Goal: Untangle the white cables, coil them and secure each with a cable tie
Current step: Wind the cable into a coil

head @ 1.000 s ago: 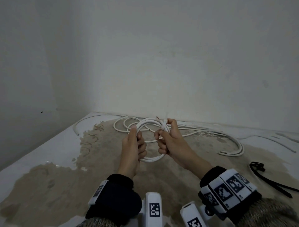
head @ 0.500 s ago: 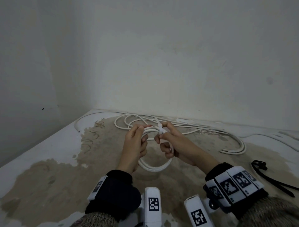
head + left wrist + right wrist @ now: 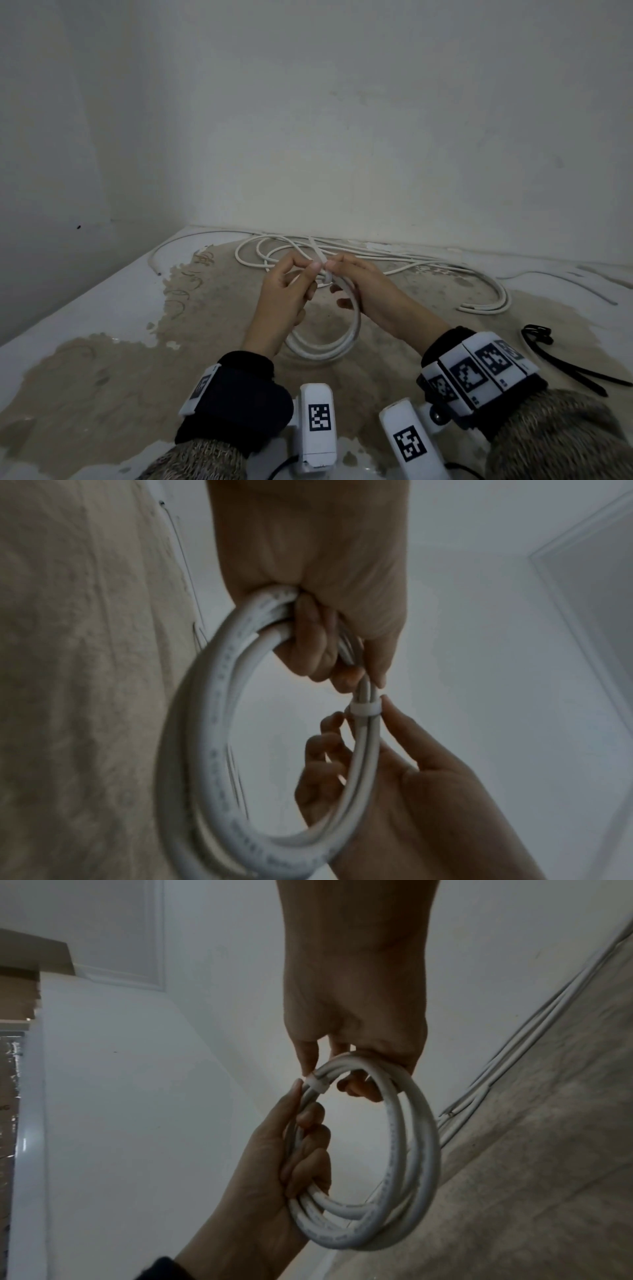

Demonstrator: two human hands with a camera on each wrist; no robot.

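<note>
A coil of white cable (image 3: 325, 347) hangs between my two hands above the stained floor. A white cable tie (image 3: 365, 710) is wrapped round its top, and the tie's tail (image 3: 315, 251) sticks up. My left hand (image 3: 310, 274) grips the coil's left side with curled fingers, thumb next to the tie. My right hand (image 3: 337, 270) pinches the coil at the tie band (image 3: 316, 1087), its other fingers hooked through the loop. In the right wrist view the coil (image 3: 414, 1150) shows several turns.
Loose white cables (image 3: 428, 265) lie tangled on the floor behind the hands, along the wall (image 3: 376, 137). Black cable ties (image 3: 548, 349) lie on the floor to the right. Another wall stands close on the left.
The coil has dropped lower and tipped flatter. My left hand slid up the coil to the tie. The tie's tail now stands up between the fingertips.
</note>
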